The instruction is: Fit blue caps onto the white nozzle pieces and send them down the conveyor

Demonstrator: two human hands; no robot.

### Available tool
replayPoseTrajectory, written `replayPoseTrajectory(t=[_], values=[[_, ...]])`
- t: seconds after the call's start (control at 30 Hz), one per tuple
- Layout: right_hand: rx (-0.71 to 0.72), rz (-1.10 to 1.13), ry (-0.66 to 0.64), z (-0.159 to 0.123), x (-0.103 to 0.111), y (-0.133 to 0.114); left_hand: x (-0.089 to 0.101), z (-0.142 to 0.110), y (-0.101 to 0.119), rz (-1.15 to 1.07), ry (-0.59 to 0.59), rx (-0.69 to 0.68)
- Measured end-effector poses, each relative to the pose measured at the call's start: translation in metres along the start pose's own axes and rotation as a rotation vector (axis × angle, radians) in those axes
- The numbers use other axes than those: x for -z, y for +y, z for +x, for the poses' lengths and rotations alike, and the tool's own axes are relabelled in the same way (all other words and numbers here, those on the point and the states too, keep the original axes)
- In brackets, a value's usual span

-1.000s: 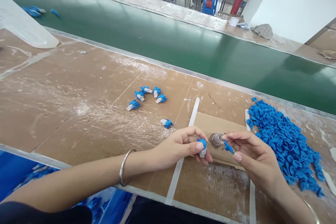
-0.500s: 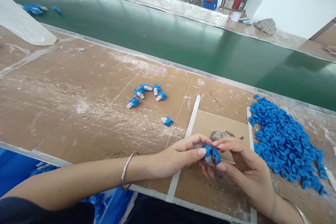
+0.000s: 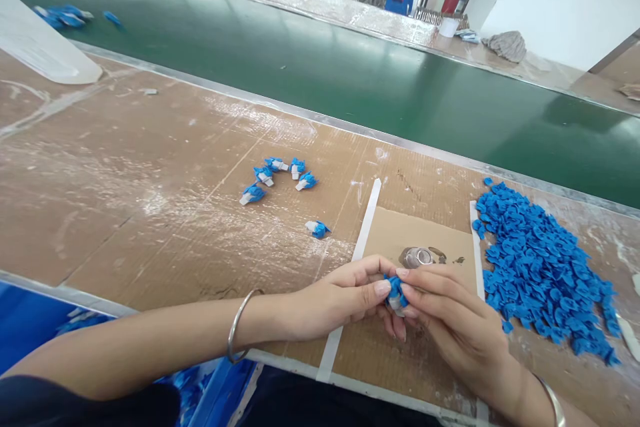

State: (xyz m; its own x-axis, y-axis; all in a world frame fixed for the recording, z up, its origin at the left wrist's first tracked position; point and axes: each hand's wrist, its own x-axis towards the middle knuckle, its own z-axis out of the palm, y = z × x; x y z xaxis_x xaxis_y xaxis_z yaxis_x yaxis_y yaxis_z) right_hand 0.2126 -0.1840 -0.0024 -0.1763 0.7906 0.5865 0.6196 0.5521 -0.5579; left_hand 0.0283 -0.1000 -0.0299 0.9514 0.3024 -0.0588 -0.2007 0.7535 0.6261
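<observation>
Before cardboard patch (image 3: 439, 230), left hand (image 3: 350, 300) and right hand (image 3: 447, 303) meet, fingers bent.

Pile of pieces (image 3: 545, 267) on the counter (image 3: 165, 233) at right, container (image 3: 418, 257) on cardboard sheet (image 3: 445, 231) left of it, bundles (image 3: 306, 181) farther left, conveyor belt (image 3: 320, 80) behind, bin (image 3: 220, 390) before the counter's near edge.

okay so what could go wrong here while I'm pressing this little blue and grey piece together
The blue and grey piece could slip or get squashed, pinched between the left hand and right hand. The small round container sits just beyond the fingers, so a knuckle might tip it.
</observation>
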Motion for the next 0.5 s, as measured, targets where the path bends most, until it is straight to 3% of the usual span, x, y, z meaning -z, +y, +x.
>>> replayPoseTrajectory(t=[0.13, 0.3, 0.4, 0.5], values=[[0.121, -0.145, -0.053, -0.008, -0.005, 0.002, 0.0, -0.002, 0.003, -0.021, 0.048, -0.029], [0.138, -0.269, -0.151, -0.021, -0.013, -0.005, 0.003, -0.001, 0.007, 0.084, 0.086, -0.024], [0.119, -0.285, -0.186, -0.016, -0.01, -0.004, 0.003, -0.001, 0.014, 0.25, 0.119, -0.02], [0.076, -0.299, -0.173, -0.002, 0.011, 0.011, 0.006, -0.002, 0.036, 0.626, 0.227, -0.047]])
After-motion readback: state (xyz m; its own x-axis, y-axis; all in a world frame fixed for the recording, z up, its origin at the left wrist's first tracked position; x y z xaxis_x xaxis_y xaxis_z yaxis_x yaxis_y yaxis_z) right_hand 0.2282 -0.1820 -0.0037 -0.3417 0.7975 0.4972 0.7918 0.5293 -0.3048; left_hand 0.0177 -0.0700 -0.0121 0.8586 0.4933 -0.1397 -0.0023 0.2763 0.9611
